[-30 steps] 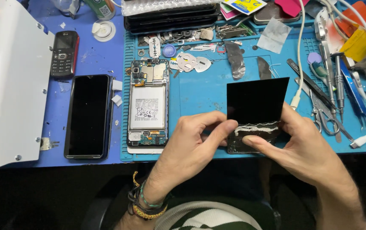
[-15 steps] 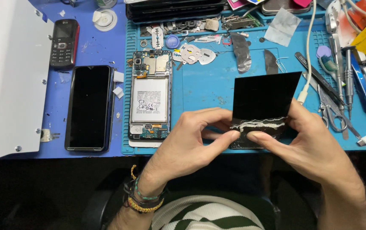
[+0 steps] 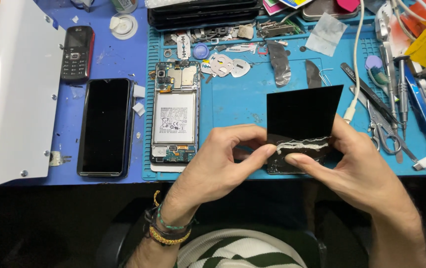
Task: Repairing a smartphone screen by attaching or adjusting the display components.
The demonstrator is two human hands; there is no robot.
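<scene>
My left hand (image 3: pixel 223 159) and right hand (image 3: pixel 352 168) pinch the thin black rectangular sheet (image 3: pixel 302 111), peeling its white-edged backing; next needs steady pulling.

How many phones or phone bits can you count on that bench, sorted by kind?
Keypad phone: 1
Black-screened smartphone: 1
Opened phone body showing its battery: 1
Black panel held by left hand and right hand: 1
Total: 4

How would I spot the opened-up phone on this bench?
Start at the teal work mat and go to its left edge. The opened phone lies there face down, left of both hands. Unlike the black-screened phone beside it, it shows a white battery and bare circuitry.
</scene>
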